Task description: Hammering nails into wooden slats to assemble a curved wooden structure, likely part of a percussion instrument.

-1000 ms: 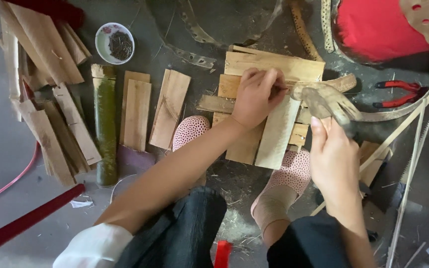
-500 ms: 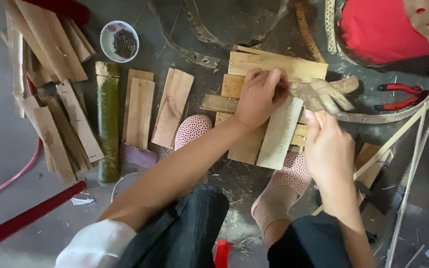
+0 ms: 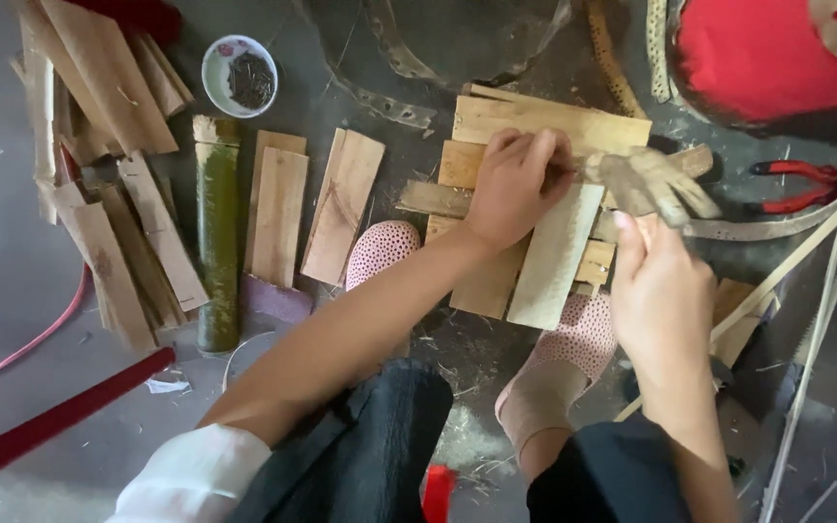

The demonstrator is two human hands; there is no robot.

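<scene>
partly hidden | left hand fingers pinch unseen thing | right hand grips blurred hammer

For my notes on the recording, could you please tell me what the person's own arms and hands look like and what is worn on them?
Both hands are bare: no gloves, rings or watch show on the left hand or the right hand. The left arm is bare from the wrist to above the elbow, where a white sleeve is pushed up. The right forearm is bare as far as the picture shows; no sleeve is visible there.
</scene>
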